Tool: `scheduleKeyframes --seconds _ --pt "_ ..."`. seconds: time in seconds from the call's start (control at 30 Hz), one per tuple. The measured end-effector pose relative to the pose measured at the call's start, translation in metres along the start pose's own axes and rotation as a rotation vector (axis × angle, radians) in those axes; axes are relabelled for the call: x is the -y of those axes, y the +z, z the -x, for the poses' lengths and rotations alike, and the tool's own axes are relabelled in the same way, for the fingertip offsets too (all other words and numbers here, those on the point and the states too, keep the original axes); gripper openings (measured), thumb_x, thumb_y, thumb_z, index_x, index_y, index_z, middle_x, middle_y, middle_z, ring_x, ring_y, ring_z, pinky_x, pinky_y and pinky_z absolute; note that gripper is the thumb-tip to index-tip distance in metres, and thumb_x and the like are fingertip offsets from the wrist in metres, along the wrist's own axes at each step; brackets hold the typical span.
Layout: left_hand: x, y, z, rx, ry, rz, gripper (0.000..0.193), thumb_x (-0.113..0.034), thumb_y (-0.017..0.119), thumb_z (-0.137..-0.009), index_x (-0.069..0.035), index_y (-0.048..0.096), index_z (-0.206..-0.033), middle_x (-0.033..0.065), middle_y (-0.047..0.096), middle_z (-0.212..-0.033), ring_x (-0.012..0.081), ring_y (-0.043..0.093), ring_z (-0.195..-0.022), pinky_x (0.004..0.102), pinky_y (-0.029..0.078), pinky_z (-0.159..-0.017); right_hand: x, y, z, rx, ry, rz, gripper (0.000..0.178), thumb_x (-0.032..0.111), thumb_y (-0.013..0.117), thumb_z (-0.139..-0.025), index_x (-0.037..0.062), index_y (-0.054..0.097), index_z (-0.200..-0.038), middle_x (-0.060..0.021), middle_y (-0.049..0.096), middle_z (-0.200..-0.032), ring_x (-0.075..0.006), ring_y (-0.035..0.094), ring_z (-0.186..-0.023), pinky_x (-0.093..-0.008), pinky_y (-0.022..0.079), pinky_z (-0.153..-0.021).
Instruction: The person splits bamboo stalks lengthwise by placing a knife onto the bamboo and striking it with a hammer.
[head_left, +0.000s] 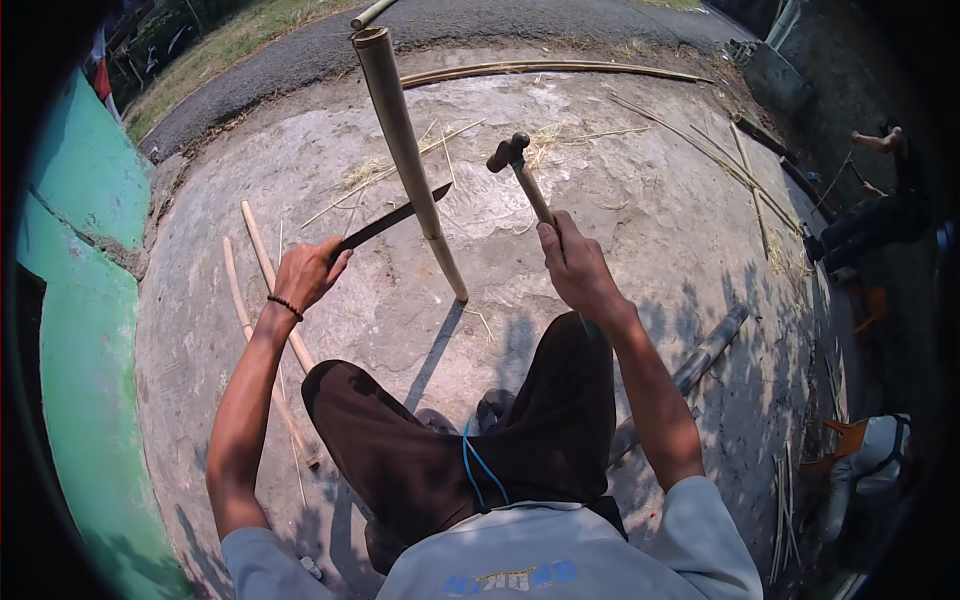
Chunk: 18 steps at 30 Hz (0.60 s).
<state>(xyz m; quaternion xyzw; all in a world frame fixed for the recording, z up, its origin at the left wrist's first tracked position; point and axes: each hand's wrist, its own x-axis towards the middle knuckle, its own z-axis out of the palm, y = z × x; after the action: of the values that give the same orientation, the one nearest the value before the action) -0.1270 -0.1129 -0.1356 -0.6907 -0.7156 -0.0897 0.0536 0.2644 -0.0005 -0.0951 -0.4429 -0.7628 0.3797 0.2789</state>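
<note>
In front of me an upright bamboo pole stands on the concrete, leaning slightly, its hollow top toward the far side. My left hand is closed round the handle of a machete. The dark blade crosses the pole partway up, and its tip shows on the right side. The pole hides the middle of the blade, so I cannot tell whether it sits in the bamboo or behind it. To the right, my right hand grips a hammer by its wooden handle, head raised and apart from pole and blade.
Long bamboo strips lie at the far edge by the road. Wooden poles rest at left, beside a green wall. A dark bamboo length lies at right. Another person is at the far right, near an orange chair.
</note>
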Motion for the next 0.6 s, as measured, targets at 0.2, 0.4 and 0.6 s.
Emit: scheduleKeyframes --seconds 0.2,0.4,0.6 --pt "-0.024 0.006 -0.010 -0.026 0.068 0.033 0.024 -0.034 0.060 -0.097 -0.010 0.061 -0.093 0.0170 0.061 -0.063 0.0390 0.064 -0.063 0.0486 0.050 -0.056 -0.039 0.054 -0.026 -0.056 -0.221 0.011 0.022 0.025 0.044 -0.107 0.0030 0.046 -0.106 -0.0212 0.057 -0.062 -0.0458 0.061 -0.061 -0.0546 0.041 -0.057" --pt "-0.020 0.006 -0.007 0.018 0.032 0.087 0.023 -0.033 0.061 -0.097 -0.010 0.060 -0.093 0.0173 0.061 -0.063 0.0393 0.064 -0.064 0.0486 0.050 -0.057 0.030 0.016 -0.041 -0.021 -0.241 0.027 0.023 0.026 0.045 -0.107 0.0035 0.045 -0.106 -0.0208 0.055 -0.060 -0.0445 0.061 -0.060 -0.0528 0.042 -0.056" --pt "-0.025 0.007 -0.007 0.002 0.032 0.095 0.023 -0.032 0.061 -0.097 -0.009 0.060 -0.093 0.0172 0.061 -0.062 0.0396 0.064 -0.064 0.0485 0.050 -0.057 -0.047 0.064 -0.035 0.040 -0.137 0.219 0.023 0.026 0.049 -0.105 0.0036 0.043 -0.101 -0.0257 0.058 -0.064 -0.0515 0.058 -0.064 -0.0590 0.042 -0.058"
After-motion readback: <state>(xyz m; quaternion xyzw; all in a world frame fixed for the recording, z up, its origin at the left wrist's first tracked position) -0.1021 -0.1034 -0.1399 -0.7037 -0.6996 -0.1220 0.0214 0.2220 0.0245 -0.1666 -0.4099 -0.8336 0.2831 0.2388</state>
